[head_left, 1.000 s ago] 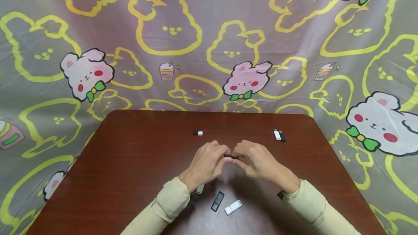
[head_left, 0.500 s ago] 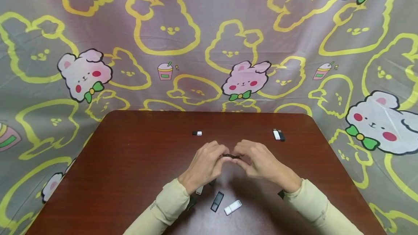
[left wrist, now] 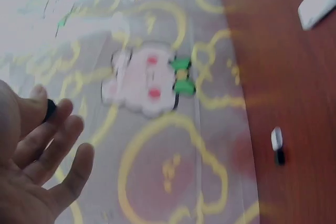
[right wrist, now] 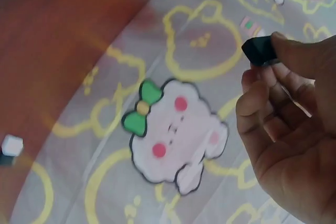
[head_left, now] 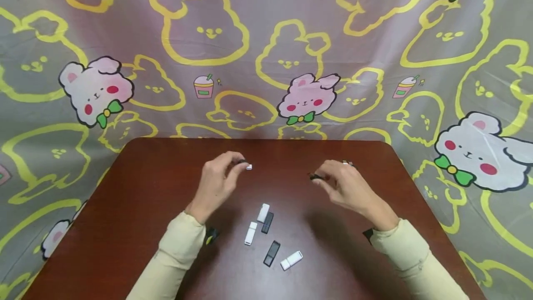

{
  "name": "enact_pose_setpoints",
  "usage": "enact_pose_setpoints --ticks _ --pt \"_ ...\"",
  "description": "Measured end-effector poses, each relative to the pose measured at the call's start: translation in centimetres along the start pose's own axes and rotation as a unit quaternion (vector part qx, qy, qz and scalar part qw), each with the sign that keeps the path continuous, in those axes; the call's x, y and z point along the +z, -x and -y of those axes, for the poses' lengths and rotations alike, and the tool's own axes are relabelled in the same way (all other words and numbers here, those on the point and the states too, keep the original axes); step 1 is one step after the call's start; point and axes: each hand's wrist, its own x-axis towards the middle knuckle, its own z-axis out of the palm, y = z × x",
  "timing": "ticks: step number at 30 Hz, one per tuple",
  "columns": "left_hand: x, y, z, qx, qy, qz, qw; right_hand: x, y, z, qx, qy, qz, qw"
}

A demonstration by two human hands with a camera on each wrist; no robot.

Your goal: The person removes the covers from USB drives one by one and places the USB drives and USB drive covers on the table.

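My left hand (head_left: 216, 182) is raised over the back middle of the table, pinching a small black USB stick cap (left wrist: 51, 109) between thumb and fingers. Just past those fingertips lies a white cap (head_left: 249, 167), with a black cap (left wrist: 280, 157) beside it in the left wrist view. Held off to the right, my right hand (head_left: 347, 186) pinches a black USB stick (head_left: 317, 177), its connector end pointing left. The same stick (right wrist: 260, 51) shows dark between thumb and forefinger in the right wrist view. Behind that hand, a white and a black uncapped stick (head_left: 348, 163) are partly hidden.
Nearer me on the brown table (head_left: 137, 226) lie several capped USB sticks, among them a white stick (head_left: 251, 233), a black stick (head_left: 271, 253) and another white stick (head_left: 291, 260). A patterned curtain (head_left: 250, 59) hangs behind the table's far edge.
My hands were together at one dark stick. Now they are apart: the left has moved back and left with the cap, the right to the right with the stick. The view shifted slightly.
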Motion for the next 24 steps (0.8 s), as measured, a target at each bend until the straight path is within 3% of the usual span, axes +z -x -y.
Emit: enact_pose_setpoints --ticks 4,8,13,18,24 --pt "1.0 0.6 -0.2 0.012 0.035 0.061 0.9975 -1.4 -1.4 -1.8 0.060 0.014 -0.001 0.998" --pt "1.8 1.2 -0.2 0.014 0.056 0.056 0.9968 -2.3 -2.3 -4.0 0.148 0.023 -0.007 0.989" --pt "2.1 1.7 -0.2 -0.014 0.055 0.083 0.9949 -2.6 -2.8 -7.0 0.255 0.010 -0.011 0.967" --pt "2.0 1.9 -0.5 -0.066 0.058 0.141 0.9860 -2.1 -2.2 -9.8 0.353 -0.028 0.030 0.935" --pt "2.3 2.5 -0.4 -0.087 0.051 0.158 0.9822 -0.6 -1.4 -12.1 0.404 -0.026 0.069 0.912"
